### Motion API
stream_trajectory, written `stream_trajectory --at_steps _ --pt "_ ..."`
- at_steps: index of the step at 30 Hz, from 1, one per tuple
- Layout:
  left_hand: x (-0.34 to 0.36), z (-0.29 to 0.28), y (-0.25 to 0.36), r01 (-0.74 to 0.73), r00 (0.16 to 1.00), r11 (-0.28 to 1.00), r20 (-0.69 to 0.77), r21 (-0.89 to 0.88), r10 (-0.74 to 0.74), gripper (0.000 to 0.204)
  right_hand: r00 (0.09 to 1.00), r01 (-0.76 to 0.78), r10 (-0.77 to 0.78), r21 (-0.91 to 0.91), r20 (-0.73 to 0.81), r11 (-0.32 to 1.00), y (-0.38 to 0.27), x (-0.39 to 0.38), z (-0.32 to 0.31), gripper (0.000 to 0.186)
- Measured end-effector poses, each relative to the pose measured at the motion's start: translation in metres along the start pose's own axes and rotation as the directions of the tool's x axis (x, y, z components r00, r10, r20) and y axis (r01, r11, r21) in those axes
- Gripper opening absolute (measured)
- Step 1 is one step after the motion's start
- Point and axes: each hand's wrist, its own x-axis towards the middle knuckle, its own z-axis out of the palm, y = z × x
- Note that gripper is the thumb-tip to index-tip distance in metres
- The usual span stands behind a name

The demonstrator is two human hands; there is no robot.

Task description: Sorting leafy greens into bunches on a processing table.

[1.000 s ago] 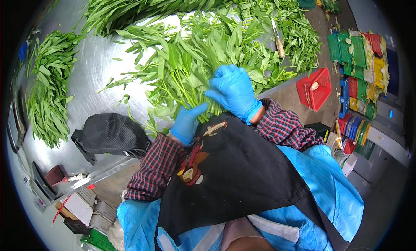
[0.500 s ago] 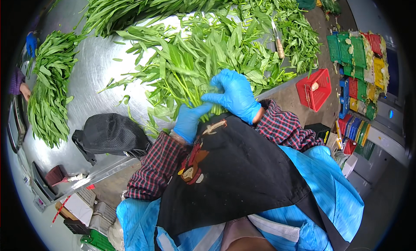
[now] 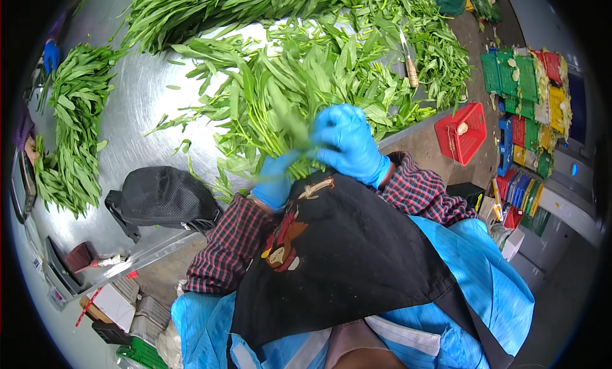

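Observation:
My left hand (image 3: 275, 181), in a blue glove, is closed around the lower stems of a bunch of water spinach (image 3: 261, 130). The bunch's long leaves point away from me over the metal table. Beside it, my gloved right hand (image 3: 349, 143) is closed, thumb and fingers pinched together at a stem whose leaves are smeared by motion. Loose water spinach (image 3: 357, 69) lies spread beyond both hands. A larger heap of it (image 3: 223, 12) covers the far side.
A knife with a wooden handle (image 3: 410, 66) lies among the greens at right. On the table's left stand a black bag (image 3: 167, 197) and another greens pile (image 3: 75, 127), touched by another person's hands. A red basket (image 3: 461, 134) and stacked crates (image 3: 526, 76) are off to the right.
My right hand's fingers have curled in and a stem beside it has swung, blurred. My left hand stays at the bunch. At far left, the other person's bare hand has taken hold of some greens.

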Motion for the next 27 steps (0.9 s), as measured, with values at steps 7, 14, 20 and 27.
stream_trajectory --at_steps 7,14,20,27 --pt "-0.003 0.014 0.021 0.192 0.981 0.898 0.101 -0.395 -0.165 0.033 0.911 0.275 -0.337 0.256 0.238 0.927 -0.006 -0.005 0.001 0.018" --pt "0.008 0.019 0.024 0.106 0.991 0.929 0.112 -0.355 -0.070 0.033 0.947 -0.322 0.309 0.306 0.092 0.896 -0.003 -0.009 0.014 0.034" --pt "0.005 0.035 0.049 0.208 0.976 0.972 -0.041 -0.112 -0.213 0.033 0.882 -0.433 0.402 0.082 0.247 0.898 0.003 0.004 0.019 0.037" --pt "0.005 0.013 0.028 0.077 0.995 0.996 0.055 0.045 -0.080 0.029 0.942 0.224 -0.206 -0.041 0.266 0.974 -0.018 0.005 0.001 0.032"
